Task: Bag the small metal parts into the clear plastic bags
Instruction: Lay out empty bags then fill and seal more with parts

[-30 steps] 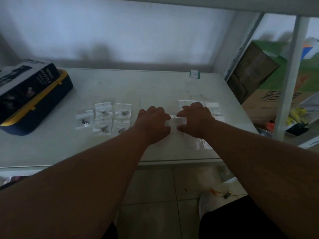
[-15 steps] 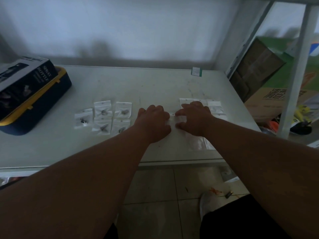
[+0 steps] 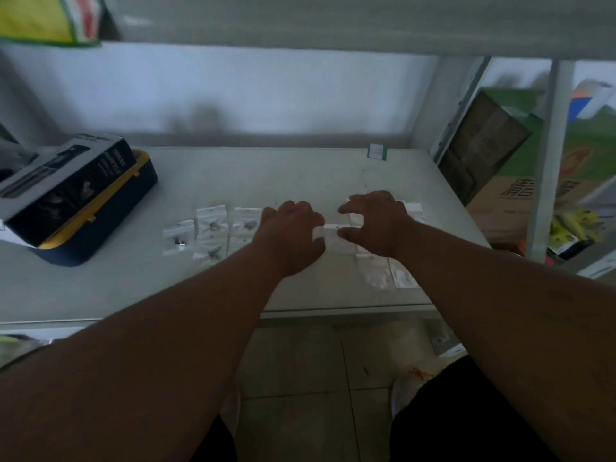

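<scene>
Head camera view has tipped upward since a second ago: the underside of the upper shelf and a yellow package on it now show at the top, where before only the wall was seen. Both hands stay at the middle of the white table, on the same clear plastic bag. The left hand has its fingers curled down over the bag's left edge; they appear to hold it, though the grip itself is hidden under the knuckles. The right hand has changed: half a second ago its fingers lay bunched on the bag, and now they are spread and arched, the thumb tip pressing the bag's right edge while the forefinger lifts clear above it.

Left of the hands lie the filled bags, set in two rows, each with a small dark metal part inside; they have not shifted. Empty bags lie just beneath and beyond the right wrist. At the far left a navy case with yellow trim stands open, a dark printed box resting in it. A small green-edged card sits by the back edge.
</scene>
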